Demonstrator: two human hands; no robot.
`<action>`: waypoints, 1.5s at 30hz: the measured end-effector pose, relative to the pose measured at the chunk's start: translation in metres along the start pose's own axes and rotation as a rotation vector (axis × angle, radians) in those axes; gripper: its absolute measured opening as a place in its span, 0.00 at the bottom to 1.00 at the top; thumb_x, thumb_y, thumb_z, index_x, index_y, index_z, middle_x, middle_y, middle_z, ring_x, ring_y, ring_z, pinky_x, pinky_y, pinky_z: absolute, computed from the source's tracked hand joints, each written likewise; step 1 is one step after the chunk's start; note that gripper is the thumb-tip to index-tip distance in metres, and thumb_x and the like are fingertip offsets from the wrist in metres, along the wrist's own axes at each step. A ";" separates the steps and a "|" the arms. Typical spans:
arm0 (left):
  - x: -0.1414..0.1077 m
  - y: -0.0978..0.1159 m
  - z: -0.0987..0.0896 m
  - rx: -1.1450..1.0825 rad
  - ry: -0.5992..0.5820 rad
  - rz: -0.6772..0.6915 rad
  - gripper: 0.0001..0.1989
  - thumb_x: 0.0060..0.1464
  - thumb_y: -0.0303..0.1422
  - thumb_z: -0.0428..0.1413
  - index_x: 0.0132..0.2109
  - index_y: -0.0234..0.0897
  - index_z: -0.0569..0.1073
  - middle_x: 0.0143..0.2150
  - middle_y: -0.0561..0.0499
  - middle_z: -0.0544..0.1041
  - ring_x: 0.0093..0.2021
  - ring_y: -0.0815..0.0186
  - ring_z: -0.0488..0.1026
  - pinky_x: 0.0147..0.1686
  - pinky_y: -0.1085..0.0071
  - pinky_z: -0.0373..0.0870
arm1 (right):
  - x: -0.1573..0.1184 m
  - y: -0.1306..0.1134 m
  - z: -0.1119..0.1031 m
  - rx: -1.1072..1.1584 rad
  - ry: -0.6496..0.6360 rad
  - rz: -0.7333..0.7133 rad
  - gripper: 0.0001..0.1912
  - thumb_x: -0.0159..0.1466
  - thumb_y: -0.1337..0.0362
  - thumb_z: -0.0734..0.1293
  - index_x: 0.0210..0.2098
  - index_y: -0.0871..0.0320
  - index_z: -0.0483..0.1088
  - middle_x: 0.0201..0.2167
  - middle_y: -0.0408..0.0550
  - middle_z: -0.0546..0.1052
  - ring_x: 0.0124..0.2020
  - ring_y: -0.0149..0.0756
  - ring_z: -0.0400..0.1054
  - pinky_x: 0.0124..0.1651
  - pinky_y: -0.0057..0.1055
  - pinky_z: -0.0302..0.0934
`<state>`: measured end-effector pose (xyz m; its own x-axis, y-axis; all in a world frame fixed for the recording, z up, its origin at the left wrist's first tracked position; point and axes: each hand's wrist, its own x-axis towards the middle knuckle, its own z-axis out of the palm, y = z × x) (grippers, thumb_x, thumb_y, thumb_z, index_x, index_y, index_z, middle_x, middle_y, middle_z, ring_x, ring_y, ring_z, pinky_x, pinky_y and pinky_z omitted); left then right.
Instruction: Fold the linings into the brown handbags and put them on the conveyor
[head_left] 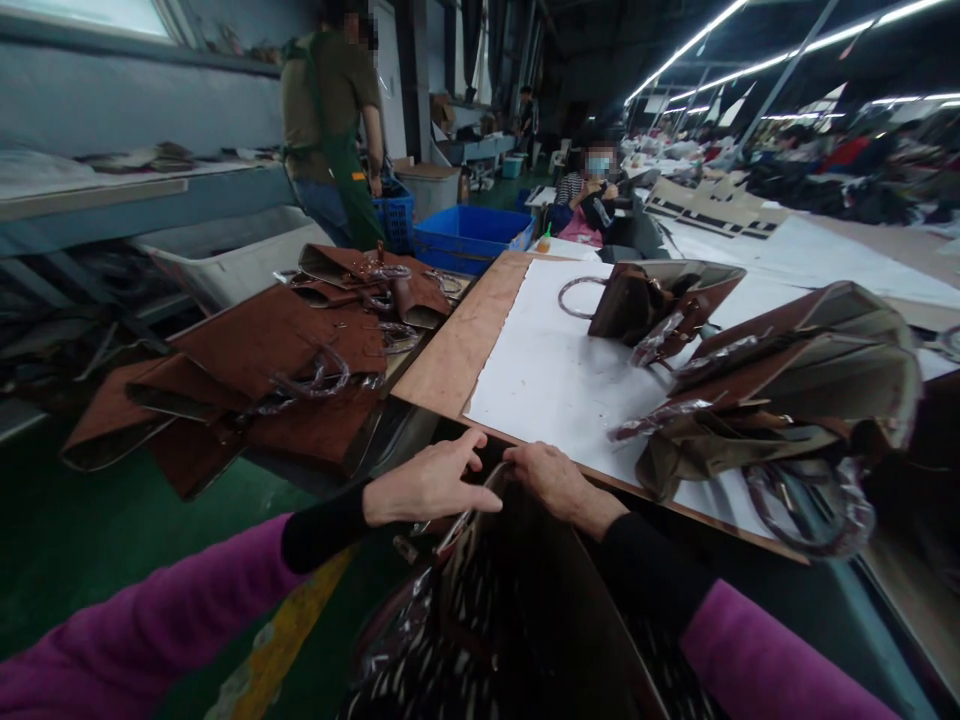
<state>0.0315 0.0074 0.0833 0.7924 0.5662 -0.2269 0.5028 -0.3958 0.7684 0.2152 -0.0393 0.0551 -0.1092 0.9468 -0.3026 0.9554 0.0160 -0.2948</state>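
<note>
Pinching the rim of the dark bag (547, 590), the right hand (559, 485) was just beside the table (446, 370); the left hand (427, 482) was spread near that rim. The bag was before the table's near edge, handbags (787, 375) upon its right part.

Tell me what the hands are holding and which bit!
The right hand pinches the dark bag by its top edge; the left hand is open, its touch unclear.

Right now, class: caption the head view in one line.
Left hand open, right hand on a dark bag, brown bags nearby.
</note>
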 end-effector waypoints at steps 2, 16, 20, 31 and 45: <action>-0.019 0.001 0.004 0.071 0.022 -0.056 0.34 0.38 0.42 0.61 0.53 0.38 0.60 0.44 0.46 0.73 0.40 0.57 0.69 0.35 0.70 0.62 | 0.000 0.003 -0.007 -0.001 -0.008 0.015 0.13 0.58 0.70 0.58 0.37 0.58 0.72 0.34 0.51 0.76 0.38 0.39 0.68 0.38 0.30 0.54; 0.035 -0.068 -0.026 -0.407 -0.382 -0.050 0.16 0.34 0.31 0.61 0.36 0.33 0.75 0.28 0.54 0.73 0.30 0.68 0.67 0.30 0.76 0.62 | -0.028 0.026 -0.022 0.369 -0.221 -0.012 0.08 0.53 0.64 0.62 0.26 0.59 0.72 0.18 0.40 0.71 0.21 0.29 0.61 0.24 0.23 0.51; 0.028 -0.070 -0.006 -0.453 -0.377 -0.052 0.16 0.38 0.35 0.60 0.38 0.34 0.75 0.31 0.54 0.74 0.32 0.68 0.68 0.32 0.76 0.62 | -0.047 0.033 0.022 0.768 -0.160 0.080 0.09 0.54 0.61 0.62 0.26 0.60 0.70 0.20 0.41 0.71 0.22 0.30 0.63 0.26 0.24 0.55; 0.030 -0.054 -0.001 -0.366 -0.213 -0.060 0.15 0.45 0.39 0.57 0.37 0.32 0.76 0.30 0.52 0.74 0.31 0.68 0.67 0.31 0.77 0.59 | -0.058 0.032 0.017 0.853 -0.073 0.076 0.18 0.58 0.52 0.59 0.29 0.60 0.72 0.26 0.45 0.73 0.31 0.37 0.64 0.36 0.30 0.58; 0.033 -0.039 -0.002 -0.508 -0.289 -0.279 0.14 0.34 0.34 0.61 0.32 0.32 0.77 0.23 0.53 0.72 0.24 0.70 0.64 0.27 0.75 0.59 | -0.055 0.028 0.024 1.117 -0.168 0.135 0.20 0.54 0.49 0.63 0.21 0.60 0.63 0.18 0.38 0.62 0.20 0.26 0.53 0.25 0.25 0.49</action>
<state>0.0372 0.0426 0.0470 0.7523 0.3527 -0.5564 0.5332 0.1699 0.8287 0.2415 -0.0989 0.0420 -0.1401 0.8626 -0.4860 0.1921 -0.4578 -0.8680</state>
